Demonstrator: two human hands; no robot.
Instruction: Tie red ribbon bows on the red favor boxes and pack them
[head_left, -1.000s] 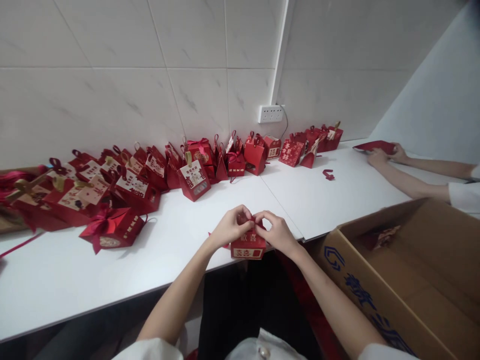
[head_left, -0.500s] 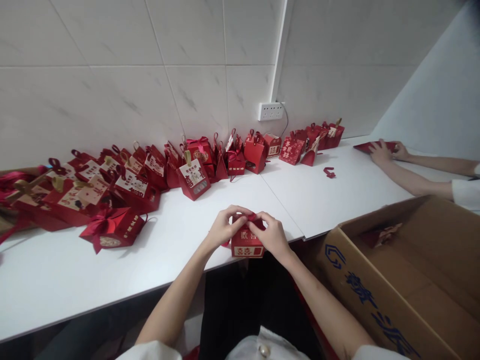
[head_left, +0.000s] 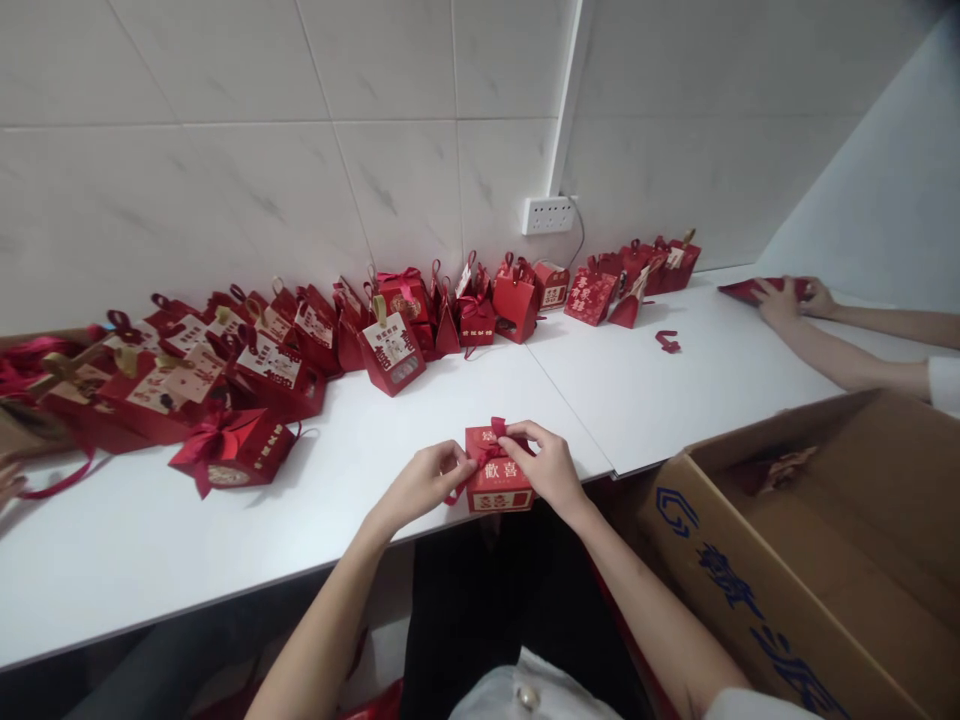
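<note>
A small red gift box (head_left: 501,485) with gold and white lettering stands at the table's front edge, between my hands. On its top lies a dark red ribbon (head_left: 493,452), crossed or knotted in the middle. My left hand (head_left: 435,478) pinches the ribbon at the box's left side, thumb against forefinger. My right hand (head_left: 541,462) pinches the ribbon near the top right of the box, with a short end sticking up beside the fingers. The exact form of the knot is partly hidden by my fingertips.
Many finished-looking red boxes (head_left: 394,355) line the wall along the white table (head_left: 360,450). A bow-tied box (head_left: 244,450) sits front left. A cardboard carton (head_left: 720,520) stands at right. Another person's hands (head_left: 784,300) hold a flat red piece; a hand (head_left: 9,482) shows far left.
My hands have spread apart from the top of the box, the left one moving left, drawing the ribbon out. A person's hand and a trailing ribbon have appeared at the left edge.
</note>
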